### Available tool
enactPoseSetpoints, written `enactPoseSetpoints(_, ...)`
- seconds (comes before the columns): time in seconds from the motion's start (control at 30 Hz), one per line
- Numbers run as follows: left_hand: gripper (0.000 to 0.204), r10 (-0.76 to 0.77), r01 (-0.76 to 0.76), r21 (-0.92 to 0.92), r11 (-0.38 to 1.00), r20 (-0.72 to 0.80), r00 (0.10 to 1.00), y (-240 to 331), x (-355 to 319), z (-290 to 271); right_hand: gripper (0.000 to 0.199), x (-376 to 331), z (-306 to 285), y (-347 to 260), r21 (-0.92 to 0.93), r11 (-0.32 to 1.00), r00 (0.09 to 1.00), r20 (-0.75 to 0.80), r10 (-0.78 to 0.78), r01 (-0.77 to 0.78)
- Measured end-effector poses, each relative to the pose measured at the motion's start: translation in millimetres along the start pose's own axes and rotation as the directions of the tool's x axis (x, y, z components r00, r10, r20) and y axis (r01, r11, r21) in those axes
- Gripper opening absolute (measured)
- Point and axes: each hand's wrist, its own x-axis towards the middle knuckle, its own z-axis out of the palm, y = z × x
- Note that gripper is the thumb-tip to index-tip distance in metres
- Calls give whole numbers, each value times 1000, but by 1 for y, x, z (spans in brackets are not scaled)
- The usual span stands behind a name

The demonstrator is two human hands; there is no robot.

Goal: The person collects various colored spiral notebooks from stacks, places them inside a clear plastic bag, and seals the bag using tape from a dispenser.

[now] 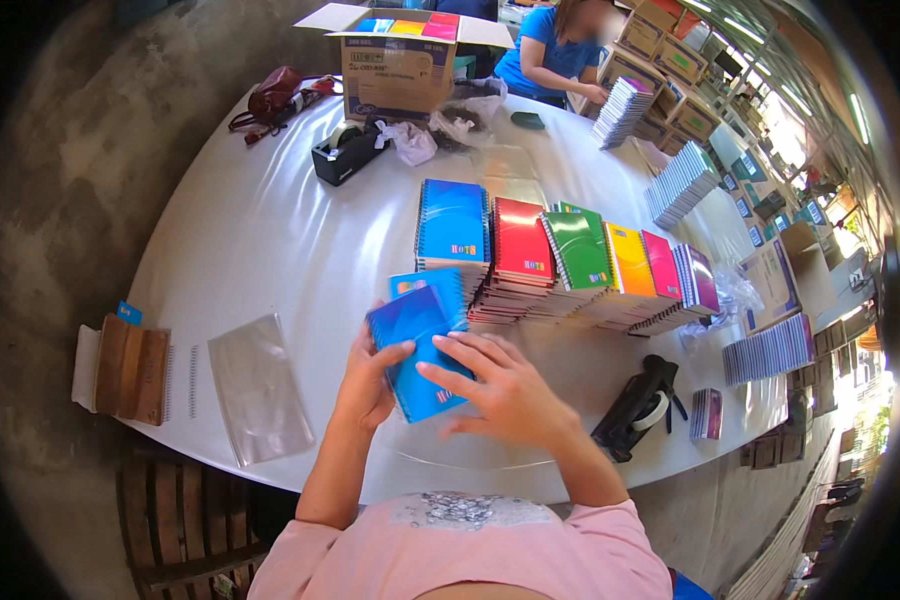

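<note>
Just in front of my body, my left hand [367, 375] grips a blue spiral notebook [425, 375] by its left side, thumb on the cover. My right hand [510, 390] lies over the notebook's right side with fingers outstretched, slightly blurred. A second light-blue cover [445, 287] shows behind the held notebook; whether it is held too, I cannot tell. Beyond stand piles of spiral notebooks in a row: blue [452, 222], red [522, 240], green [578, 250], yellow [630, 262], pink [662, 265] and purple [700, 278].
Clear plastic sleeves [260, 388] lie at left, near a brown wooden holder [140, 375]. Black tape dispensers stand at right [642, 408] and far left [348, 152]. An open carton [400, 75] with notebooks stands at the back. A person in blue [545, 55] touches a notebook stack [625, 108].
</note>
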Motion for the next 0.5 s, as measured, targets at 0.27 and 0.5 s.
enactPoseSetpoints(0.27,42,-529,664,-387,640,404,746,-59,-32,-34,63,0,2,136,-225,918,944,-23,330,-326)
enactPoseSetpoints(0.5,55,-586,696,-282,661,385,713,-58,-50,-26,30,-17,3,156,-111,915,918,-137,372,-388)
